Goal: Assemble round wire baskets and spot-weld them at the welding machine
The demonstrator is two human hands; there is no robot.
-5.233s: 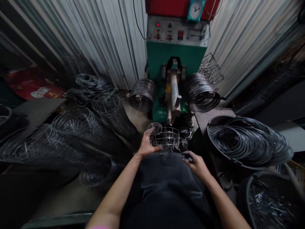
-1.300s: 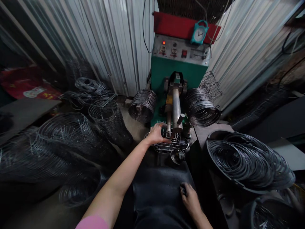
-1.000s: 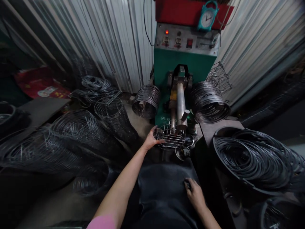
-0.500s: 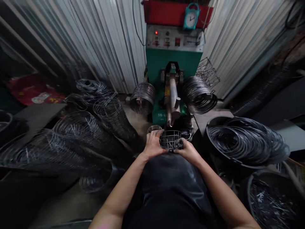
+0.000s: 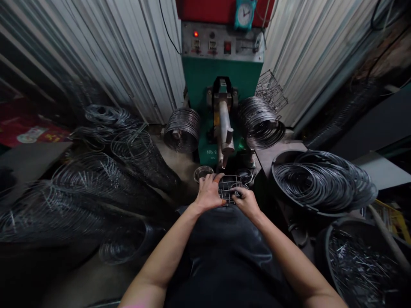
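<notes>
My left hand grips the left side of a small round wire basket, its thumb and fingers around the rim. Orange-brown covers show on its thumb and a finger. My right hand is closed at the basket's right side, pinching a small dark bundle that looks like short wire pieces seen end-on. The basket is held just below the tip of the metal arm of a green machine, apart from it. My fingers hide part of the basket.
Wire coils flank the machine arm. Stacked wire rings fill a black tub at right, above a bin of short wires. Tall stacks of wire rings stand at left. A shiny round dish lies beyond my left hand.
My view has turned slightly right, so the surroundings shift left. My right hand has moved the small bundle inward over the basket, while my left hand keeps its hold.
</notes>
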